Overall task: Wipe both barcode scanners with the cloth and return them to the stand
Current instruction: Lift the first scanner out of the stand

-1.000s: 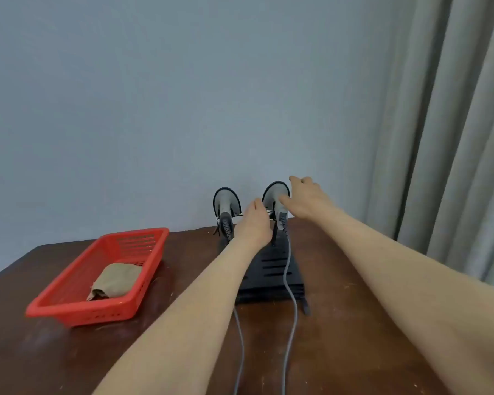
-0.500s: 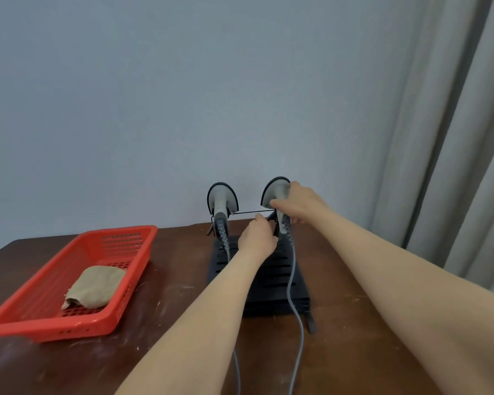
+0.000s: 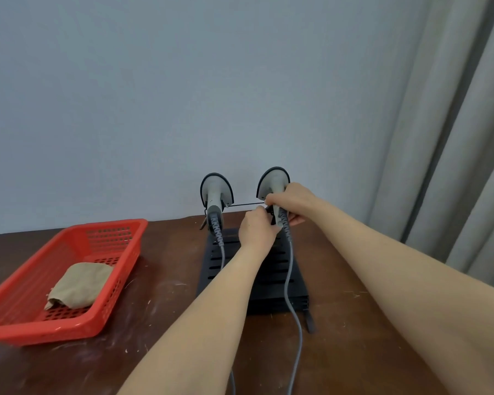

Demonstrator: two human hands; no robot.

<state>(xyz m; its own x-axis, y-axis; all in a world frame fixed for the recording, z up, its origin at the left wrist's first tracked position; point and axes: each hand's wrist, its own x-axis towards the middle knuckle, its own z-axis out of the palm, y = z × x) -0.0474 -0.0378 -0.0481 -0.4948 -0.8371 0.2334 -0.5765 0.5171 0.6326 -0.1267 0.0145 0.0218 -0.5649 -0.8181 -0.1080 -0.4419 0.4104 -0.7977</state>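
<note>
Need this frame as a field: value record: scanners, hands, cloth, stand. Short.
left scanner: grey handheld barcode scanner, upright in black slotted stand, no hand on it
right scanner: same grey type, in the stand, handle gripped by right hand
left hand: at the stand beside the right scanner's handle; grip unclear
cloth: crumpled beige cloth, in red plastic basket, left side of brown wooden table
wiping: cloth in neither hand

We grip the right scanner (image 3: 273, 181) with our right hand (image 3: 293, 201), left hand (image 3: 257, 230) touching the stand (image 3: 274, 269); the cloth (image 3: 80, 283) lies in the basket (image 3: 69, 334).
</note>
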